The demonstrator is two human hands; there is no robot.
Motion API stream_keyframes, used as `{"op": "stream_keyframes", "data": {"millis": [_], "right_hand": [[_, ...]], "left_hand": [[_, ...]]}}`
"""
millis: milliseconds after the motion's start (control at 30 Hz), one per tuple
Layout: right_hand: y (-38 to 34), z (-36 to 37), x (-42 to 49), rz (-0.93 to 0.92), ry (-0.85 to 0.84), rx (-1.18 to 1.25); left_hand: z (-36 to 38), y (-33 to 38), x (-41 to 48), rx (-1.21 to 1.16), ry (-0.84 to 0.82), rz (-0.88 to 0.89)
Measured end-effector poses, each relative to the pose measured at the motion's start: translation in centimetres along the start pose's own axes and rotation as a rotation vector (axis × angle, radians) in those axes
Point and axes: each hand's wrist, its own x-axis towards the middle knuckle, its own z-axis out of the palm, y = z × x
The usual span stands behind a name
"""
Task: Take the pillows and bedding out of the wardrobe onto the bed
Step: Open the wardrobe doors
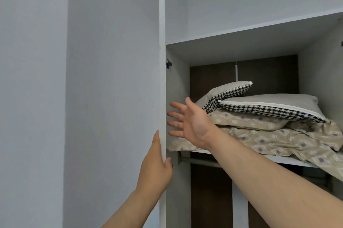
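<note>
Two grey pillows with black-and-white houndstooth edges lie on the wardrobe's upper shelf point(284, 161): one point(226, 91) tilted at the back left, the other point(272, 104) flat to its right. Under them is folded beige patterned bedding point(269, 135), one corner drooping over the shelf's front edge at the right. My left hand point(156, 167) grips the edge of the open white wardrobe door point(162, 60). My right hand point(187, 121) is raised with fingers spread in front of the bedding's left end, holding nothing. The bed is out of view.
A metal hanging rail point(200, 161) runs just beneath the shelf. The wardrobe has a dark brown back panel point(267, 73) and a white top board point(259, 29). A plain grey wall point(46, 79) fills the left side.
</note>
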Motion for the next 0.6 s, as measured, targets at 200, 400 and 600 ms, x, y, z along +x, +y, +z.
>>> {"op": "stream_keyframes", "data": {"millis": [200, 400, 600], "right_hand": [[1.4, 7.3, 1.7, 0.043, -0.042, -0.072], [2.3, 11.3, 3.2, 0.070, -0.015, -0.120], [3.1, 12.9, 3.5, 0.104, -0.004, -0.157]], "left_hand": [[-6.2, -2.2, 0.6, -0.183, -0.059, -0.139], [-9.3, -4.5, 0.7, -0.167, -0.071, -0.167], [-10.2, -7.1, -0.1, -0.060, -0.052, -0.149]]}}
